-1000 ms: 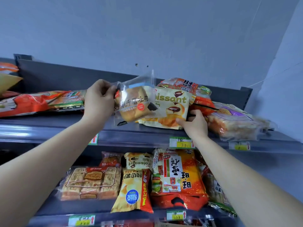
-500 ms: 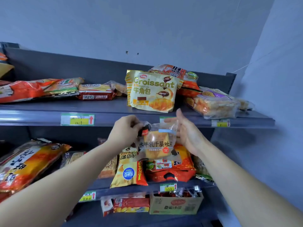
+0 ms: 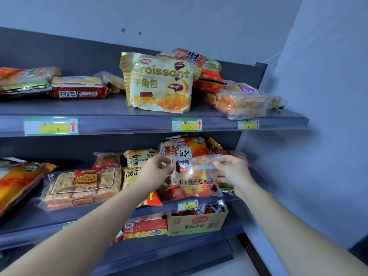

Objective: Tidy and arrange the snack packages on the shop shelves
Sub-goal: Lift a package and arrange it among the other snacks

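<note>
Item: clear toast packet (image 3: 196,177), pinched at its upper corners by the left hand (image 3: 156,172) and right hand (image 3: 232,172), held upright before the middle shelf (image 3: 209,202), over the orange packs (image 3: 196,145). To be seated level, label outward, bottom seam behind the lip. Open room is judged scant here; bare board is seen on the upper shelf (image 3: 111,108), left of the Croissant bag (image 3: 159,82).

Orange bag (image 3: 18,182) at nine o'clock cut off by the frame edge. Price tag (image 3: 51,126) handwriting illegible. Packets behind the clear bread bag (image 3: 196,181) largely hidden.
</note>
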